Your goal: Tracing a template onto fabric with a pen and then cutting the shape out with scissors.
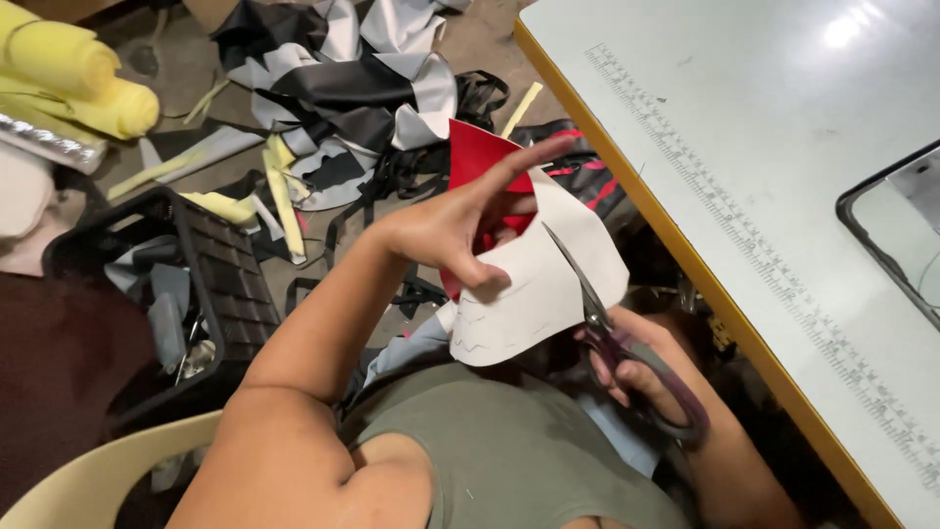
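Below the yellow-edged, pale grey worktable (783,176), in the gap between its long edge and the person's lap, a curved sheet of material, white on the near face and red on the far face (534,294), is held up in the air. That table edge runs diagonally down the right side, close beside the sheet and the right hand (636,377), so room on that side is narrow. To the left the space opens toward a floor littered with black, grey and white fabric offcuts (343,88), pale yellow strips and yellow foam rolls (69,78). A black plastic crate (186,284) stands at the lower left, near the left elbow, with the rim of a cream plastic chair (98,475) below it.

The left hand (441,230) pinches the sheet's upper left edge between thumb and bent fingers, while its index finger stretches straight out along the red top. The right hand grips the dark purple-handled scissors (612,338), fingers curled through the loops. The blades are parted and sit against the sheet's right edge, pointing up toward the left hand's fingers but apart from them.
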